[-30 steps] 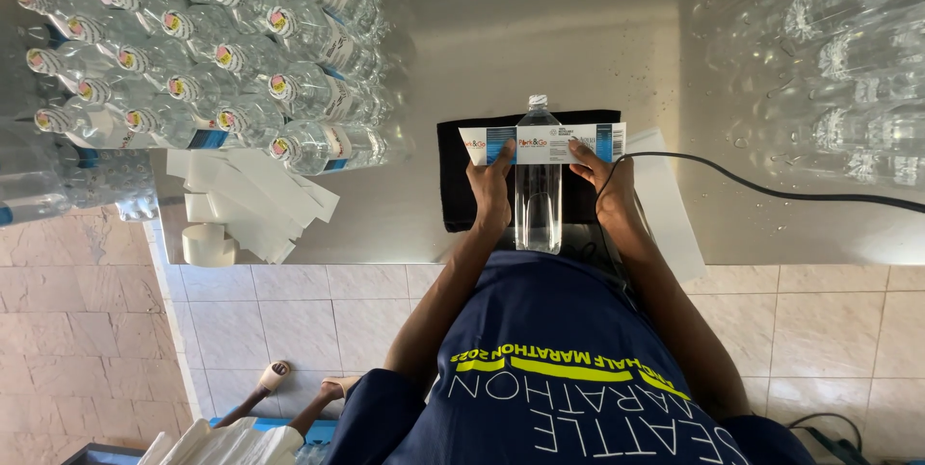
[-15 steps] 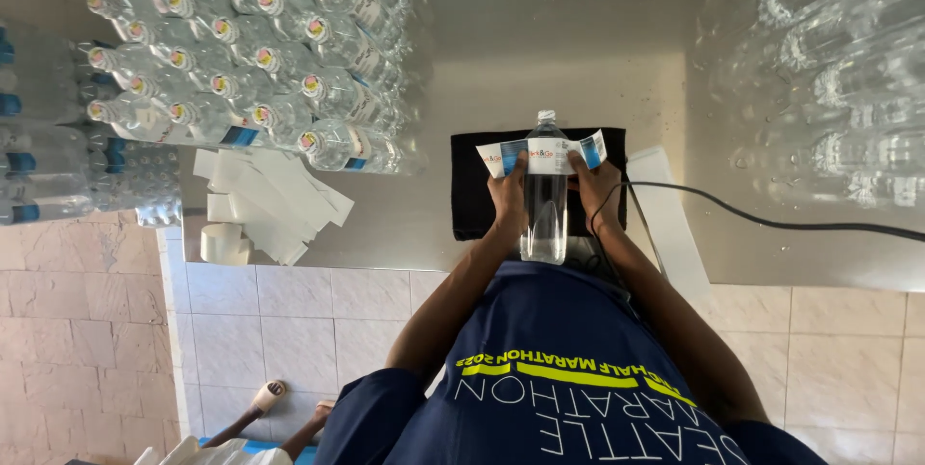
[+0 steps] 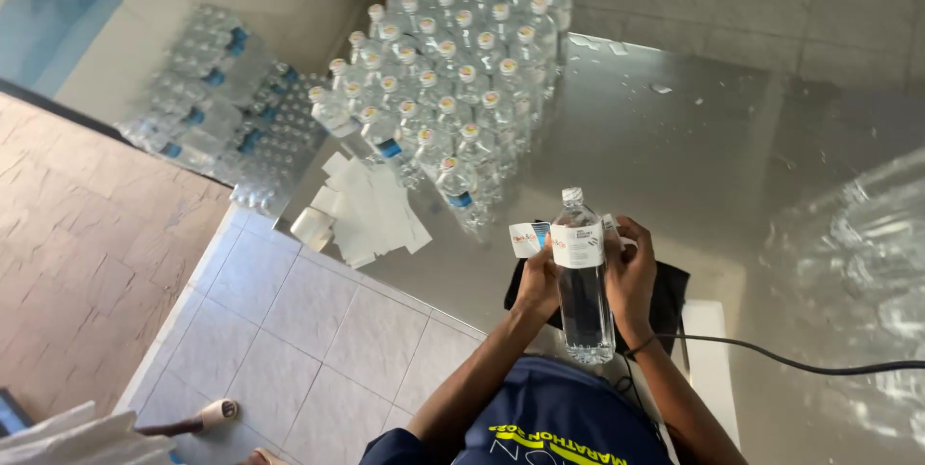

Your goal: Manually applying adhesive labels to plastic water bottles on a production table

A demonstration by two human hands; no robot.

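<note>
While both hands clasp it, the clear bottle (image 3: pixel 583 282) stands raised above the black cloth (image 3: pixel 667 297) on the steel table (image 3: pixel 694 147); left hand (image 3: pixel 540 282) fingers pinch the loose label (image 3: pixel 551 239) end, right hand (image 3: pixel 631 277) fingers grip the bottle's side. Beyond lie label strips (image 3: pixel 371 210) and stacked bottles (image 3: pixel 453 70).

Label (image 3: pixel 568 241) print: too small and blurred to tell. Where the label wraps behind the bottle (image 3: pixel 584 282), its far part is hidden. Left hand (image 3: pixel 540 284) palm is turned away; right hand (image 3: pixel 631 277) fingers are partly behind the bottle. Black cloth (image 3: pixel 672 296) is mostly covered by both hands and the bottle. Cable (image 3: pixel 800 365) runs off the right edge. Clear bottles (image 3: pixel 858 263) at the worktop's right side are a blurred, glaring mass, count untellable. Wrapped packs (image 3: pixel 207 108) on the floor are blurred. Sandalled foot (image 3: pixel 214 415) is cut by the bottom edge.
</note>
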